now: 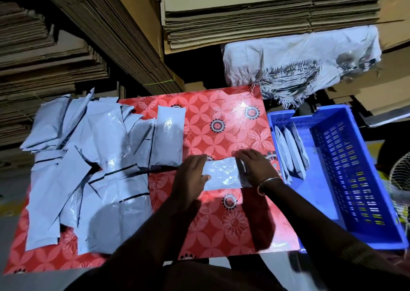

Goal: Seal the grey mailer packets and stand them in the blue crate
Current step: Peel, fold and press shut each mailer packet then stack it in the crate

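A grey mailer packet [223, 175] lies flat on the red flowered table [221, 122] in front of me. My left hand [192, 177] rests on its left end with the thumb laid over it. My right hand [255, 168] presses down on its right end, where the flap is; the fingers hide that edge. A heap of several grey mailers [88, 162] covers the table's left half, and one more lies apart at its edge [168, 139]. The blue crate [355, 230] stands to the right, with three packets [290, 151] upright at its far left end.
Stacks of flattened cardboard [255, 13] rise behind the table and to the left. A frayed white woven sack [299, 64] sits behind the crate. A wire fan guard [399, 179] shows at the right edge. My right wrist wears a metal bangle.
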